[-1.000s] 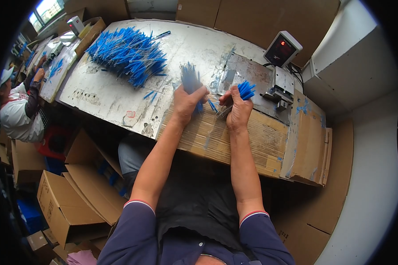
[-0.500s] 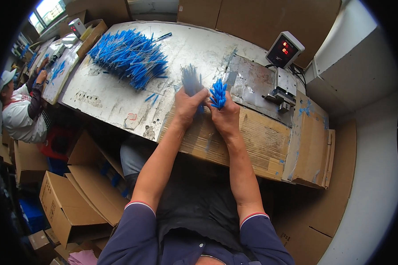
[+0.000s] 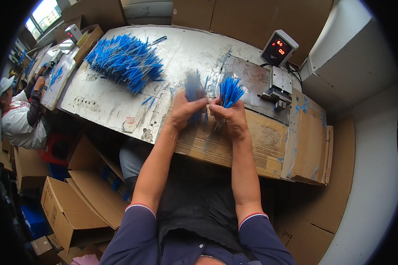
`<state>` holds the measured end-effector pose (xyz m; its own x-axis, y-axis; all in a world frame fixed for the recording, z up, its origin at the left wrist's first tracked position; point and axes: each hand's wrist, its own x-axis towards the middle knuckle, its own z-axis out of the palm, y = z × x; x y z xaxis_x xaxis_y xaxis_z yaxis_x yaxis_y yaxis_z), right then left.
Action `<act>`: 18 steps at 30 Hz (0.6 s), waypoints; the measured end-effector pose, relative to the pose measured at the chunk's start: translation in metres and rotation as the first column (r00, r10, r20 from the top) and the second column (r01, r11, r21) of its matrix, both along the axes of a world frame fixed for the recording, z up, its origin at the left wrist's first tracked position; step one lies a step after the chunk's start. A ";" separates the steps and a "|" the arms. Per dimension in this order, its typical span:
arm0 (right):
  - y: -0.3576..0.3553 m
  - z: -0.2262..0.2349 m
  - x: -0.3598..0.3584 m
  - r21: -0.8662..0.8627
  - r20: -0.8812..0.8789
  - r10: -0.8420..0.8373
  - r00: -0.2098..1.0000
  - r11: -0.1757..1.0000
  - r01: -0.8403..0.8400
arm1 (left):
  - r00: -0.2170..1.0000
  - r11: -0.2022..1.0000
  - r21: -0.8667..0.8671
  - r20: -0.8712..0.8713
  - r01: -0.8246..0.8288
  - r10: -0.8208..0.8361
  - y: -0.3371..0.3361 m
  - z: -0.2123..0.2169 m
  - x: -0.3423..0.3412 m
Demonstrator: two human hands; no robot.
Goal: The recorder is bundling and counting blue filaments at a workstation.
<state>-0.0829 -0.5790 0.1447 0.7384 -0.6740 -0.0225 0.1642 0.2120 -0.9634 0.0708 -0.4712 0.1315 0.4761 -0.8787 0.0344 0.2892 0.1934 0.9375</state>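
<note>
Over the bench edge my two hands are close together, thumbs nearly meeting. My left hand [image 3: 184, 109] is closed around a bundle of thin wire-like pieces [image 3: 193, 86], pale and bluish, smeared by motion at the top. Blue tips fan upward from a second bundle of blue-tipped pieces [image 3: 230, 92], which my right hand [image 3: 232, 115] grips at its lower part. A few thin strands hang below the fingers. Farther left on the bench lies a large heap of blue and pale thin pieces [image 3: 126, 62], with several loose ones beside it.
Right of my hands, a metal clamp-like device [image 3: 277, 95] sits on a metal plate, with a red-digit display box [image 3: 279, 47] behind it. Cardboard [image 3: 261, 148] covers the bench's near edge. Open cartons [image 3: 75, 212] stand lower left. A co-worker [image 3: 24, 115] sits at another bench.
The right bundle has tilted and spread, its blue tips now fanning more upward and right. My right hand has shifted slightly right and turned. The left bundle stays in my left hand.
</note>
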 end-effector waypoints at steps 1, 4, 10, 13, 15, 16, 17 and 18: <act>0.001 0.003 0.000 0.002 0.001 0.022 1.000 1.000 -0.022 | 1.000 1.000 -0.003 0.001 0.000 0.000 0.000 -0.001 0.000; 0.003 0.008 -0.001 0.030 0.035 0.021 0.999 0.999 -0.022 | 1.000 1.000 0.001 0.020 -0.017 0.017 -0.001 -0.004 0.000; 0.000 0.011 0.000 0.135 0.170 -0.112 0.979 0.987 0.090 | 0.951 0.980 0.049 0.255 -0.191 0.173 -0.003 -0.006 -0.010; 0.000 0.008 0.003 0.009 0.038 -0.026 0.999 1.000 0.026 | 0.811 0.900 -0.029 0.421 -0.435 0.406 -0.010 -0.013 -0.009; 0.000 0.011 0.001 0.021 0.022 0.011 1.000 1.000 -0.012 | 0.709 0.856 -0.061 0.532 -0.514 0.464 -0.011 -0.013 0.000; 0.000 0.013 0.000 0.036 0.009 0.049 0.999 0.998 -0.049 | 0.587 0.806 -0.104 0.632 -0.583 0.506 -0.010 -0.010 0.005; -0.003 0.010 -0.001 0.111 0.083 0.067 0.994 0.991 -0.076 | 0.577 0.758 -0.014 0.639 -0.653 0.508 -0.007 0.000 0.011; -0.004 0.009 0.000 0.114 0.085 0.070 0.994 0.990 -0.079 | 0.576 0.701 -0.035 0.541 -0.712 0.613 -0.008 -0.009 0.024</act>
